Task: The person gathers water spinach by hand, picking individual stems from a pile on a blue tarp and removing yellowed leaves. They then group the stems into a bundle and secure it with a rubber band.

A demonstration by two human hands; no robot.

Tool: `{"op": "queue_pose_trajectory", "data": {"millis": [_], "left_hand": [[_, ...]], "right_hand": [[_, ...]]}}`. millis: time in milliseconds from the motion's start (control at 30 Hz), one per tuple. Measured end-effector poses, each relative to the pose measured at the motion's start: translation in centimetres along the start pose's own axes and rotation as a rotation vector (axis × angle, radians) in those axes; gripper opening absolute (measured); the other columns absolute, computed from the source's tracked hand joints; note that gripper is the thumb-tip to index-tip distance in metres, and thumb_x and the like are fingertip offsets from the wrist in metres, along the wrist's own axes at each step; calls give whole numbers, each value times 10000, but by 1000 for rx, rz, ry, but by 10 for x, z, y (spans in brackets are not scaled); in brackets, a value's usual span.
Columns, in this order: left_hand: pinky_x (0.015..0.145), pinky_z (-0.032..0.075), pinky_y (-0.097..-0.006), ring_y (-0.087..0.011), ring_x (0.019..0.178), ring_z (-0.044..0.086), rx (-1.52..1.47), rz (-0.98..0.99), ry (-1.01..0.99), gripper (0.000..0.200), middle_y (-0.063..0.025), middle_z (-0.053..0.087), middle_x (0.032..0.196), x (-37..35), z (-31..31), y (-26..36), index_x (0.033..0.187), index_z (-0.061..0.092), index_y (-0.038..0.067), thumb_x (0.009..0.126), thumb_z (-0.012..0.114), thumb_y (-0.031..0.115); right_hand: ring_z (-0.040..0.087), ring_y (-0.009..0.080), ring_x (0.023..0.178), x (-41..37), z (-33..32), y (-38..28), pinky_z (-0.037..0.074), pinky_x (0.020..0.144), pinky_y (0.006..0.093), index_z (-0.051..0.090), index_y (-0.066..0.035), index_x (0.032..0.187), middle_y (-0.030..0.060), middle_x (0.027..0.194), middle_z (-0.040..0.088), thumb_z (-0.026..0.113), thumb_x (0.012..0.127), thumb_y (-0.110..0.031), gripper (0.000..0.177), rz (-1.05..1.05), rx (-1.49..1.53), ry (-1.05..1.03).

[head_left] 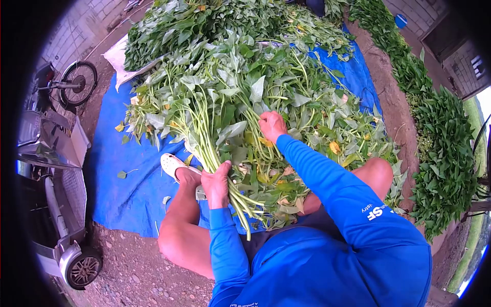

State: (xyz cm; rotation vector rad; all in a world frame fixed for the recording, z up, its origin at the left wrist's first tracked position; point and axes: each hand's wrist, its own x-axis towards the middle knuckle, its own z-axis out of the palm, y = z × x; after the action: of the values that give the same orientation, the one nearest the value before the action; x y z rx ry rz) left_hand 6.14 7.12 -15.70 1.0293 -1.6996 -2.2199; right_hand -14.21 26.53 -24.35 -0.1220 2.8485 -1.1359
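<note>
My left hand is wrapped round the lower stems of a bunch of water spinach. Its leafy tops point away from me, and the cut ends stick out below my fist. To the right, my right hand reaches into the loose pile of water spinach, fingers curled in at some stems and leaves. Exactly how many stems it grips is hidden. Yellowed leaves lie scattered through the pile between and beside my legs.
A blue tarp lies under the greens. More bundles are heaped at the back on a white sack. A long row of greens runs along the right. At left stand a motorcycle wheel and a metal-bodied vehicle.
</note>
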Motion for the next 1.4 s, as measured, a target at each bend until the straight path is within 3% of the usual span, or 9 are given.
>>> {"op": "queue_pose_trajectory", "data": {"millis": [67, 133, 200, 333, 533, 700, 800, 967, 1400], "left_hand": [[627, 516, -286, -95, 708, 631, -12, -10, -15, 196, -5, 721, 892, 1, 2, 2, 1062, 722, 9, 905, 828, 62], [640, 520, -285, -97, 715, 631, -4, -25, -44, 196, -5, 721, 893, 3, 1, 2, 1058, 725, 10, 906, 832, 70], [712, 553, -282, -121, 787, 674, -29, -10, -72, 210, -26, 737, 924, 4, 4, 1, 1089, 725, 5, 912, 822, 62], [727, 598, -306, -151, 808, 717, -85, -29, -122, 327, -71, 762, 1001, -1, 10, 1, 1219, 689, -15, 912, 797, 20], [666, 611, -319, -169, 762, 727, -172, -24, -153, 334, -84, 761, 995, -14, 16, 11, 1227, 687, -17, 911, 791, 18], [713, 614, -310, -170, 796, 742, -171, 14, -151, 335, -103, 774, 1047, -13, 13, 7, 1238, 693, -24, 919, 782, 25], [712, 609, -302, -162, 777, 736, -149, -2, -163, 310, -94, 778, 1021, -15, 7, 6, 1216, 704, -25, 921, 780, 25], [707, 597, -306, -153, 789, 724, -161, 28, -151, 304, -84, 778, 1007, -17, 11, 3, 1183, 717, -31, 900, 812, 29], [851, 568, -320, -159, 889, 709, -47, 130, -123, 372, -84, 775, 1081, -7, 22, -20, 1222, 695, -42, 899, 833, 79]], "right_hand": [[737, 352, 1018, 5, -18, 1, 575, 957, 439, 715, -45, 1211, 180, 1091, 756, 730, 982, -208, 282, 14, 251, -49], [700, 161, 905, 0, -51, -7, 573, 835, 332, 710, -8, 1203, 84, 994, 758, 714, 1041, -172, 231, 119, 549, -146], [653, 118, 823, -14, -96, -23, 549, 748, 299, 720, -16, 1224, 45, 965, 732, 700, 1058, -191, 242, 62, 634, -102], [512, 10, 623, -36, -179, -49, 382, 526, 199, 731, -70, 1206, -39, 845, 661, 726, 1049, -210, 210, 202, 848, -234], [608, 61, 705, -58, -222, -66, 498, 631, 255, 747, -11, 1026, -10, 891, 720, 771, 974, -176, 175, -83, 582, -119], [732, 336, 835, -50, -213, -40, 582, 825, 426, 720, -10, 1019, 180, 928, 759, 739, 858, -200, 250, -203, 63, 37], [736, 292, 849, -49, -205, -28, 582, 825, 411, 713, -11, 1051, 168, 931, 762, 736, 876, -204, 262, -162, 66, 128], [602, 59, 803, -63, -219, -46, 518, 673, 248, 690, -60, 1407, -30, 970, 671, 660, 1013, -95, 396, 156, 755, -227], [654, 212, 875, -89, -179, -113, 546, 818, 346, 773, -12, 1273, 121, 1034, 646, 701, 988, -54, 297, -414, 93, 464]]}}
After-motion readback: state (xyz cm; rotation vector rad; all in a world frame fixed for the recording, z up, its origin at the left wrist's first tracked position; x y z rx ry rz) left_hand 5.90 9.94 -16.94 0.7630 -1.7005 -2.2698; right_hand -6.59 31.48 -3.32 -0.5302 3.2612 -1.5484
